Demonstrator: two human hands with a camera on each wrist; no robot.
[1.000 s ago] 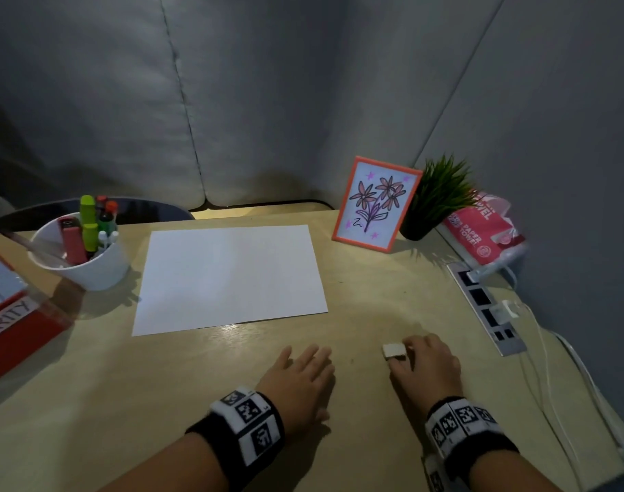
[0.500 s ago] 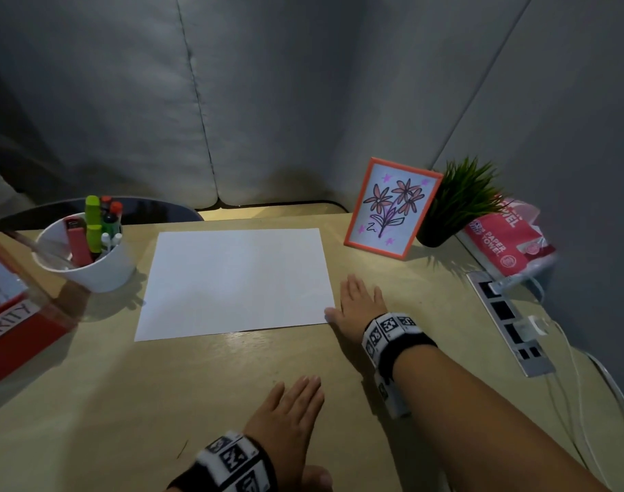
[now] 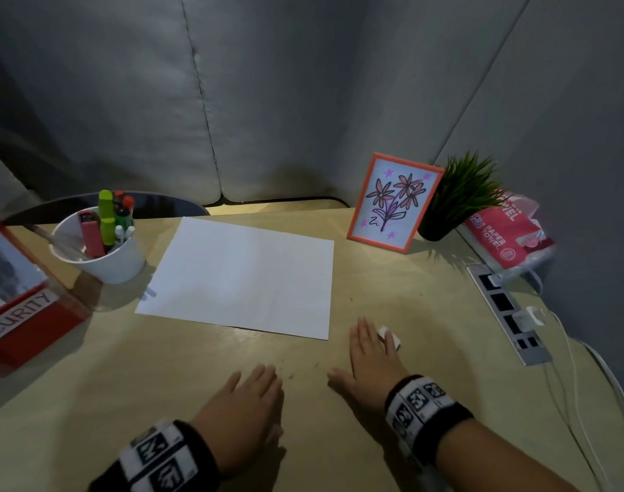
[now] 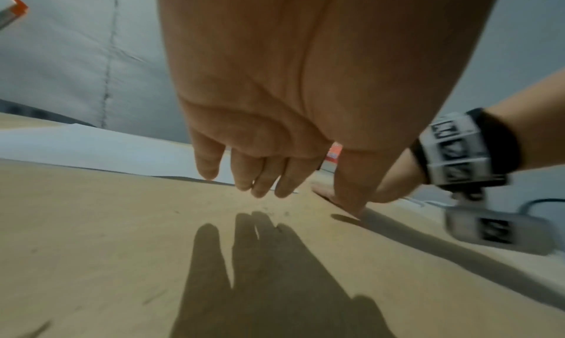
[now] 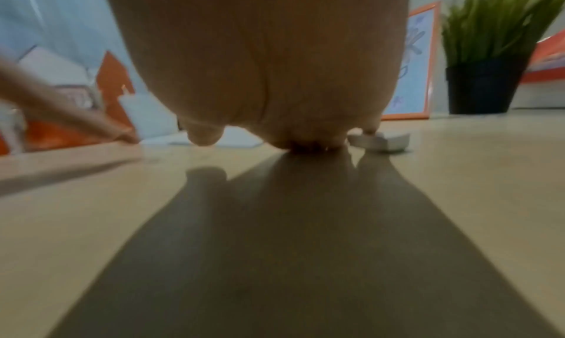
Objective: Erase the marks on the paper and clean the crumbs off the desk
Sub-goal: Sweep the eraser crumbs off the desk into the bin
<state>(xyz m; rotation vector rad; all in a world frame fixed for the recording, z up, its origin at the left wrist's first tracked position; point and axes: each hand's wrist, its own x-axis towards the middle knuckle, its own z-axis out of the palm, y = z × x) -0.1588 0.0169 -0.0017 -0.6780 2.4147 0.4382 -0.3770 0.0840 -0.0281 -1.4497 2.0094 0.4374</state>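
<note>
A white sheet of paper (image 3: 243, 275) lies flat on the wooden desk (image 3: 126, 367), and I see no marks on it. My right hand (image 3: 369, 349) lies flat on the desk just right of the paper's near corner, fingers straight. A small white eraser (image 3: 389, 336) sits on the desk touching the little-finger side of that hand; it also shows low in the right wrist view as the eraser (image 5: 380, 141). My left hand (image 3: 253, 395) hovers flat near the desk's front, fingers straight and holding nothing. A few dark crumbs (image 3: 291, 376) dot the wood between the hands.
A white cup of markers (image 3: 101, 250) and a red box (image 3: 23, 314) stand at the left. A framed flower drawing (image 3: 392, 204), a potted plant (image 3: 456, 204) and a paper towel pack (image 3: 506, 236) stand at the back right. A power strip (image 3: 509, 314) with cables lies at the right.
My right hand has come back from beside the paper's far right edge toward me and now lies next to the eraser. The paper sits rotated relative to earlier frames. My left hand stays near the front.
</note>
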